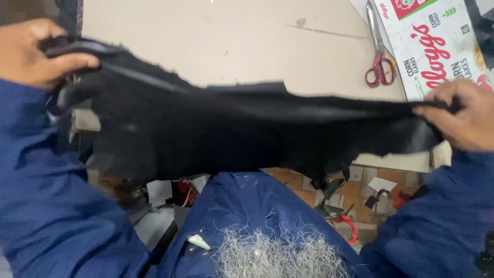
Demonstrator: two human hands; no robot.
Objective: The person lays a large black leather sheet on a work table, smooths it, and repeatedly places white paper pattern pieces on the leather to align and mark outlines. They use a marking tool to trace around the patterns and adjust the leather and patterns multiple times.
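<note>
A large piece of black leather-like material (231, 131) is stretched out above the front edge of a beige worktable (216, 36). My left hand (31, 54) grips its upper left corner, fingers closed over the edge. My right hand (463, 116) pinches its right end between thumb and fingers. The sheet hangs between both hands and hides the table's front edge. Both my arms are in blue sleeves.
Red-handled scissors (378, 51) lie on the table at the upper right, beside a flattened cereal box (437, 41). Below the table edge, the floor (360, 195) is strewn with paper and fabric scraps. My blue-clad lap (247, 216) carries grey fibre tufts.
</note>
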